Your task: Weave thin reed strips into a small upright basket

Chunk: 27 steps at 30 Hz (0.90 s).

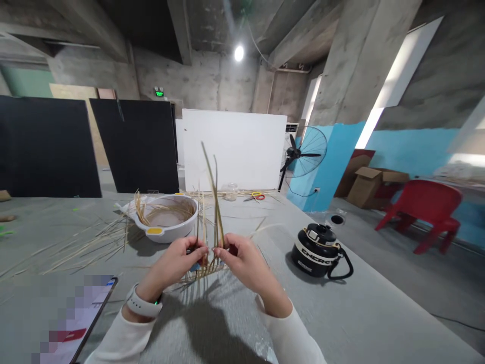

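Several straw-coloured and greenish plant strips (215, 207) stand upright at the middle of the table, rising from a small woven strip piece (212, 271) that lies low between my hands. My left hand (187, 257) pinches strips on the left side, thumb and fingers closed. On the right, my right hand (239, 255) has its thumb and fingertips closed round the taller strips. A bit of blue shows under the left fingers; what it is I cannot make out. The fingers partly hide the weave.
A white basin (170, 236) with strips inside stands behind my left hand, loose strips (87, 247) spread beside it. A tablet-like screen (81, 323) lies front left. A black flask (316, 253) stands right. Scissors (256, 196) and a clear glass container (231, 192) are at the back.
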Each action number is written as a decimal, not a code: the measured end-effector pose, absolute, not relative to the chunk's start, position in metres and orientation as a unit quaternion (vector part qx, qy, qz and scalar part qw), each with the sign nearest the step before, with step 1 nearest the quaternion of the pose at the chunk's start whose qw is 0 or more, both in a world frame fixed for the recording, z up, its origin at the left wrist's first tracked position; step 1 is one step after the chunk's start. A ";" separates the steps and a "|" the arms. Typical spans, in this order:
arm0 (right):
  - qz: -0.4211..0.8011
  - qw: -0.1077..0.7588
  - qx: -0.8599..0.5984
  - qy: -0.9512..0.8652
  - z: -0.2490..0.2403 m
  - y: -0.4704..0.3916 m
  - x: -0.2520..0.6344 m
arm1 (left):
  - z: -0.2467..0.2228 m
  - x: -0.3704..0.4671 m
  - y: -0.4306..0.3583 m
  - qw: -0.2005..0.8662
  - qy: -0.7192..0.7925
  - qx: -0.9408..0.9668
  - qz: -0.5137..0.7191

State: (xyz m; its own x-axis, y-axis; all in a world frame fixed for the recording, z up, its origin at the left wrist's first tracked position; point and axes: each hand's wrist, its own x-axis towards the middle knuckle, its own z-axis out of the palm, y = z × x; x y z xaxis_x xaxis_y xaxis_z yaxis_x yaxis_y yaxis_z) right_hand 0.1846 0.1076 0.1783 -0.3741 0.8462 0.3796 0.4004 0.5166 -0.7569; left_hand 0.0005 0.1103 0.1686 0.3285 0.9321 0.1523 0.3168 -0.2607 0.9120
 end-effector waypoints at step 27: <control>0.470 0.387 -0.360 -0.707 0.173 0.116 0.188 | 0.175 0.006 0.103 0.334 0.398 0.780 0.349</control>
